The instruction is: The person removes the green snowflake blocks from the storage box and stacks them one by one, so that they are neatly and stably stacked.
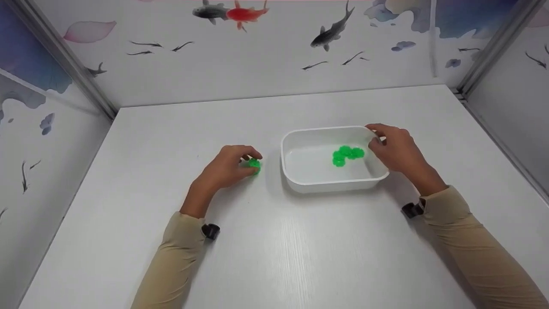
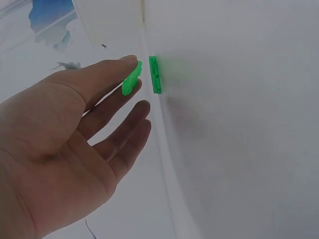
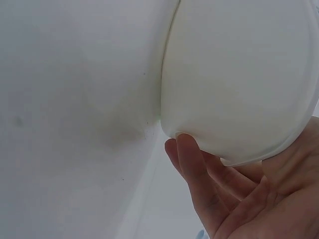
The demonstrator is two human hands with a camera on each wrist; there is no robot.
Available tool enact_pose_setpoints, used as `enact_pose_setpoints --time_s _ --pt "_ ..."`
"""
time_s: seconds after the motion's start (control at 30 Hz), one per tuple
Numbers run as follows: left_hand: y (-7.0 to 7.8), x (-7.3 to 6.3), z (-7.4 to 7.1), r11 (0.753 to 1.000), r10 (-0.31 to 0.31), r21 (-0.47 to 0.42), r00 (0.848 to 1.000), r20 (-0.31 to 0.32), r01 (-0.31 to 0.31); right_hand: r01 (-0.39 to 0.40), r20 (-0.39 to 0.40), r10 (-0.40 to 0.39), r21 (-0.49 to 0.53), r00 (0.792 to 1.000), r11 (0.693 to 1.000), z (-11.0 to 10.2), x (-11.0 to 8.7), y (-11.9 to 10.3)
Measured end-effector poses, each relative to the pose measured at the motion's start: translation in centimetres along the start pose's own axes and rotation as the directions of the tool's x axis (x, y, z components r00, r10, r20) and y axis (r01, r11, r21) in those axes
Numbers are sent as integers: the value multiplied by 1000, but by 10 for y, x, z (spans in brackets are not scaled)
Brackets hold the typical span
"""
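Note:
Left of the white plastic bin (image 1: pixel 328 187), my left hand (image 1: pixel 227 166) pinches a small green scalloped disc (image 2: pixel 131 78) between thumb and finger. Just beyond its fingertips, more green plastic (image 2: pixel 155 74) lies on the table; I cannot tell whether it is one disc or a stack. In the head view these green pieces (image 1: pixel 254 163) partly overlap behind the thumb. My right hand (image 1: pixel 396 150) grips the bin's right end, thumb at the rim and fingers along the outer wall. Several green discs (image 1: pixel 345 152) lie in a cluster on the bin's floor, towards its right side.
The bin stands on a white table (image 1: pixel 274 240), right of the middle. Behind the table rises a white panel (image 1: pixel 266 64) printed with fish, and side panels on metal posts (image 1: pixel 77 56) border it. Black bands (image 1: pixel 211 231) sit at both sleeve cuffs.

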State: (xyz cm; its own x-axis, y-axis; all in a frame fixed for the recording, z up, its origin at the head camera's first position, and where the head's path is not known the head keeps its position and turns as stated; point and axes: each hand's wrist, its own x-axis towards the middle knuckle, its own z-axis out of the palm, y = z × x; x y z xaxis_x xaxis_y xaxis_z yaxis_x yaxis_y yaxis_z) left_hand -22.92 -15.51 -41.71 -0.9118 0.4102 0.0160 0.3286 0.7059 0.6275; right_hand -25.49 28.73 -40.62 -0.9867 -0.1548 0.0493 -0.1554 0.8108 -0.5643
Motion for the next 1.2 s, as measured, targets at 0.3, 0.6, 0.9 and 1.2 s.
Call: enact_pose_setpoints --time_s 0.3,0.6,0.9,1.2 --pt "1 2 1 999 -38 -4 999 25 39 16 -13 -16 10 1000 1000 0 -1 0" --pt "3 3 2 999 -52 10 997 63 51 15 -10 -15 -3 1000 1000 0 -1 1" --pt "2 3 4 998 -61 19 996 63 60 4 -3 -4 -1 1000 1000 0 -1 0" --pt "2 3 3 999 -50 7 997 62 49 11 -11 -11 6 1000 1000 1 -1 1"
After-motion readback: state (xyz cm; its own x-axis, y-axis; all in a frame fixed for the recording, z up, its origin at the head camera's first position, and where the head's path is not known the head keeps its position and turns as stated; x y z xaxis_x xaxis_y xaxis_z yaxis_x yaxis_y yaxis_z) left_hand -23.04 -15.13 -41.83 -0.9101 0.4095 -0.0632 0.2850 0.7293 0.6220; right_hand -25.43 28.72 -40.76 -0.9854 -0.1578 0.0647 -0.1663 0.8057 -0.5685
